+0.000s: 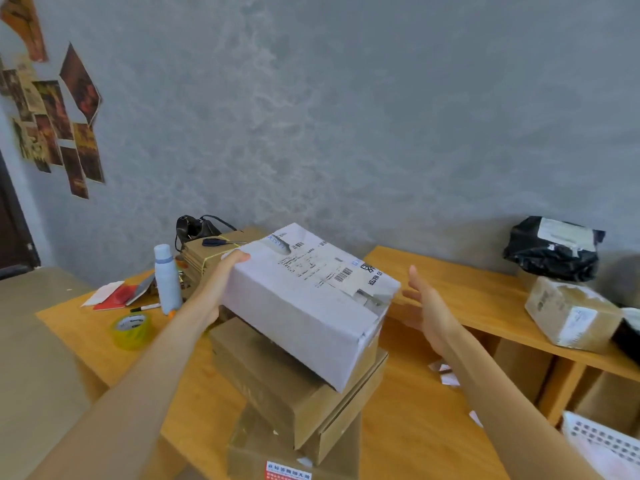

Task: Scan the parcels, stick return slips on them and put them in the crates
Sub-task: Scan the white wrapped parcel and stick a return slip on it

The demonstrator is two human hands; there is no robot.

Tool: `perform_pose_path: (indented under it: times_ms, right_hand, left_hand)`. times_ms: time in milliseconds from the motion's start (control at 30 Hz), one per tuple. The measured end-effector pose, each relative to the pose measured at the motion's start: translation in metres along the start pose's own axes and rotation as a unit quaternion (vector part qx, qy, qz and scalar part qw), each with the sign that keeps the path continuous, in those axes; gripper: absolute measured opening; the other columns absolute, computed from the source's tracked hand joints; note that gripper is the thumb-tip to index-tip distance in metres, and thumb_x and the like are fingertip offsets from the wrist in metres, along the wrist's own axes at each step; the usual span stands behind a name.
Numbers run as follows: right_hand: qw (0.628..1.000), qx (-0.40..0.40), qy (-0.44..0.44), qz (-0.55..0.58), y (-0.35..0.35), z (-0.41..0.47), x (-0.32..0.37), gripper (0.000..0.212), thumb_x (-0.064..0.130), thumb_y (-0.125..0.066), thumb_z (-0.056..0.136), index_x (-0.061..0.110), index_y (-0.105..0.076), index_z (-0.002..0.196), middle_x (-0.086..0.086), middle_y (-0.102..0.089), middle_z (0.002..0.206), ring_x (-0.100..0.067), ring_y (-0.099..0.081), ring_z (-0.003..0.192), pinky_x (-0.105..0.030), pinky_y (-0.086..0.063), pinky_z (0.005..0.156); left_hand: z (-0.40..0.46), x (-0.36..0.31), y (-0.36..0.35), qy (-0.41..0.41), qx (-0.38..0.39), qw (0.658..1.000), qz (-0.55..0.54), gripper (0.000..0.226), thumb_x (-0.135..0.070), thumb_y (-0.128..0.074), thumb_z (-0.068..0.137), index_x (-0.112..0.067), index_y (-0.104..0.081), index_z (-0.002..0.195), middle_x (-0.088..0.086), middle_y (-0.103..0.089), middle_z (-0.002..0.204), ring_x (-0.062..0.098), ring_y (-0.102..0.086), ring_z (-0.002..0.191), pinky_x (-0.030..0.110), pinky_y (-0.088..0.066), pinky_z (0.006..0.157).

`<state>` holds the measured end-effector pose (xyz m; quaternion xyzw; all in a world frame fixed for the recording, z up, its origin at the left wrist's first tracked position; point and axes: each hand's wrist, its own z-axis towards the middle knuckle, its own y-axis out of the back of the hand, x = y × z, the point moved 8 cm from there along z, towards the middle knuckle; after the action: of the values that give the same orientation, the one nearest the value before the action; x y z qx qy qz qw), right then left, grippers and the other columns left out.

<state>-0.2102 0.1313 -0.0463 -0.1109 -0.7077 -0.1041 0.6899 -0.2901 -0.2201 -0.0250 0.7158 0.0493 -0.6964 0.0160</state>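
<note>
Gripping the far left edge of a white parcel (311,299) with the left hand (221,275), fingers (239,257) curled over its top. Tilted, resting on a stack of brown boxes (294,386) near the front of the bench (415,420). Hovering just right of it, the right hand (429,306), fingers straight and spread, touching nothing. Lying along the bench's left edge, a tape roll (131,327) and a bottle (167,278).

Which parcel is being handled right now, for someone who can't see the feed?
On the wooden table, find the stack of brown boxes at the middle. The white box sits tilted on top, held at its far left corner by the left hand. It alone is white, with a barcoded label.
</note>
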Motion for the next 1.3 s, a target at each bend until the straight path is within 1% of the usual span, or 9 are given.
perform_pose_path:
  times_ms: [133,233,433,667,767,900,1000,1100,1300]
  right_hand:
    - [0.996,0.074,-0.036,-0.035,0.016,0.004,0.004,0.085,0.073,-0.053,0.074,0.023,-0.043,0.142,-0.004,-0.047,0.144,-0.027,-0.048,0.128,-0.052,-0.035,0.109]
    - [0.982,0.164,-0.085,-0.031,0.010,-0.009,-0.005,0.083,0.070,-0.061,0.072,0.020,-0.049,0.137,-0.005,-0.055,0.138,-0.026,-0.056,0.122,-0.050,-0.035,0.111]
    - [0.973,0.197,-0.091,0.081,0.020,-0.031,-0.017,0.038,0.044,-0.052,0.086,0.010,-0.066,0.093,-0.010,-0.073,0.083,-0.021,-0.070,0.065,-0.028,-0.057,0.057]
    - [0.958,0.200,-0.107,0.173,0.047,-0.051,-0.024,0.065,0.041,-0.085,0.053,0.005,-0.068,0.106,-0.017,-0.071,0.097,-0.026,-0.070,0.073,-0.031,-0.056,0.062]
    - [0.959,0.181,-0.091,0.199,0.071,-0.057,-0.027,0.082,0.042,-0.093,0.033,0.006,-0.067,0.102,-0.017,-0.073,0.092,-0.026,-0.071,0.070,-0.031,-0.057,0.057]
    - [0.954,0.127,-0.068,0.261,0.109,-0.073,-0.024,0.093,0.030,-0.097,0.018,0.005,-0.061,0.100,-0.018,-0.073,0.083,-0.028,-0.071,0.064,-0.033,-0.057,0.048]
    - [0.963,0.058,-0.034,0.262,0.140,-0.089,-0.027,0.098,0.032,-0.097,0.016,0.005,-0.060,0.102,-0.017,-0.073,0.083,-0.027,-0.072,0.064,-0.033,-0.057,0.048]
    - [0.965,-0.012,-0.043,0.258,0.177,-0.107,-0.051,0.112,0.035,-0.096,0.022,0.003,-0.053,0.120,-0.018,-0.072,0.095,-0.029,-0.072,0.072,-0.036,-0.058,0.054]
    - [0.957,-0.115,-0.053,0.260,0.236,-0.178,-0.095,0.033,0.029,-0.058,0.079,0.005,-0.059,0.102,-0.012,-0.074,0.078,-0.023,-0.071,0.062,-0.029,-0.056,0.049]
  left_hand:
    - [-0.008,-0.004,-0.017,0.011,0.061,0.997,0.037,0.050,-0.056,-0.067,0.051,-0.030,-0.063,0.094,0.003,-0.060,0.105,0.021,-0.055,0.097,0.039,-0.043,0.091]
    - [-0.015,-0.004,-0.039,0.023,0.105,0.994,0.027,0.059,-0.053,-0.064,0.037,-0.026,-0.064,0.090,0.001,-0.065,0.090,0.020,-0.057,0.084,0.033,-0.044,0.072]
    - [-0.020,-0.002,-0.085,0.012,0.200,0.979,0.024,0.062,-0.048,-0.065,0.050,-0.017,-0.065,0.104,0.003,-0.071,0.096,0.020,-0.063,0.088,0.035,-0.043,0.083]
    - [-0.038,-0.009,-0.142,-0.041,0.214,0.976,0.029,0.031,-0.044,-0.060,0.082,-0.018,-0.060,0.099,0.003,-0.065,0.088,0.018,-0.057,0.079,0.028,-0.037,0.067]
    - [-0.045,0.000,-0.175,-0.022,0.211,0.977,0.016,0.033,-0.050,-0.054,0.092,-0.020,-0.058,0.105,-0.006,-0.061,0.070,0.008,-0.049,0.049,0.020,-0.035,0.047]
    - [-0.071,0.030,-0.233,0.059,0.302,0.949,-0.068,0.066,-0.081,-0.063,0.067,-0.027,-0.063,0.104,-0.001,-0.055,0.110,0.015,-0.053,0.083,0.029,-0.040,0.065]
    - [-0.101,0.045,-0.274,0.065,0.344,0.932,-0.089,0.054,-0.066,-0.049,0.088,-0.019,-0.070,0.105,-0.001,-0.074,0.102,0.016,-0.071,0.089,0.035,-0.050,0.080]
    - [-0.126,0.059,-0.309,0.060,0.374,0.922,-0.084,0.037,-0.045,-0.043,0.100,-0.017,-0.068,0.095,-0.003,-0.075,0.075,0.010,-0.072,0.066,0.030,-0.051,0.066]
    - [-0.174,0.120,-0.367,0.113,0.410,0.902,-0.069,0.028,-0.029,-0.045,0.100,-0.010,-0.065,0.093,0.002,-0.074,0.069,0.012,-0.070,0.058,0.017,-0.050,0.047]
